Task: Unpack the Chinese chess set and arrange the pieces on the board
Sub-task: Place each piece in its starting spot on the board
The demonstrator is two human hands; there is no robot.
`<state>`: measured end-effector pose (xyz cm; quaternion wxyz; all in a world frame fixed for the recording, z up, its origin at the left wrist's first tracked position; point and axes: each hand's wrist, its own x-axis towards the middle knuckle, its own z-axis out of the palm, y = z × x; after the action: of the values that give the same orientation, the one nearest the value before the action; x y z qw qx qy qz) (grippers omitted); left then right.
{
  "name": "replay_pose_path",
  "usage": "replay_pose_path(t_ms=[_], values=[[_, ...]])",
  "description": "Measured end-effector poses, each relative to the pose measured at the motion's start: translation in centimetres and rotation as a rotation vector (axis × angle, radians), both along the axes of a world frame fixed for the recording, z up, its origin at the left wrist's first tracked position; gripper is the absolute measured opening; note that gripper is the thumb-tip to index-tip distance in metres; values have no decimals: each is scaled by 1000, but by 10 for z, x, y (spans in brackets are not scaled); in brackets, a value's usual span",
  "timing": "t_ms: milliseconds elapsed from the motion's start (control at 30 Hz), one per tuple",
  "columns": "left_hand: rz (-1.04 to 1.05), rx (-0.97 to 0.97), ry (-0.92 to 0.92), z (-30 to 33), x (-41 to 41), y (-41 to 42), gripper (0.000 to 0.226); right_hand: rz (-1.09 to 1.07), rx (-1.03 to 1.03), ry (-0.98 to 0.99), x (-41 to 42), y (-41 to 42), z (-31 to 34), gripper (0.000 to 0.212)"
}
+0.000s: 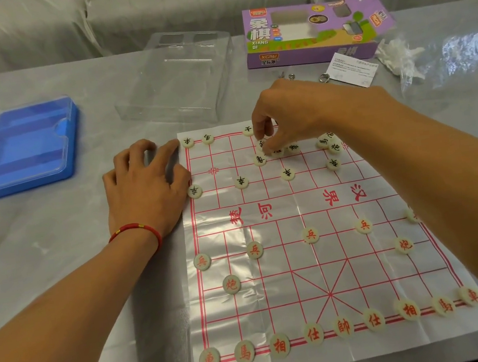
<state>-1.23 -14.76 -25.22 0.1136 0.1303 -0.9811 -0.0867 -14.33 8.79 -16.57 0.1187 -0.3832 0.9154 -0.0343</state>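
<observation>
Several black-lettered pieces (276,151) lie bunched on the far half of the board (318,261), and the right hand (292,110) reaches down into that cluster, its fingertips (263,144) pinching or just touching one disc; which of the two I cannot tell. The left hand (144,187) lies flat with relaxed fingers at the board's far left edge, holding the thin sheet down. The red side (343,326) looks fully set along the near rows, so the work left is sorting the black back rank. To do it well, lift one piece clear instead of sliding it, since dragging would likely knock its neighbours or wrinkle the plastic sheet, and keep the left palm pressing. As for containers, the blue tray (26,148) under its clear lid appears empty, the clear plastic cover (175,76) holds nothing, and the purple box (312,34) stands open at the far edge of the table (60,265).
</observation>
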Motion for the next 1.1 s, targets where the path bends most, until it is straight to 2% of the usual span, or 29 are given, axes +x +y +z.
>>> replay_pose_path(t_ms=[167, 433, 1100], values=[[4, 0, 6, 0, 0, 0, 49, -11, -30, -13, -3, 1, -1, 27], [0, 3, 11, 1, 0, 1, 49, -65, -73, 118, -20, 12, -3, 27], [2, -4, 14, -1, 0, 0, 49, -91, -53, 1, -28, 10, -8, 27]])
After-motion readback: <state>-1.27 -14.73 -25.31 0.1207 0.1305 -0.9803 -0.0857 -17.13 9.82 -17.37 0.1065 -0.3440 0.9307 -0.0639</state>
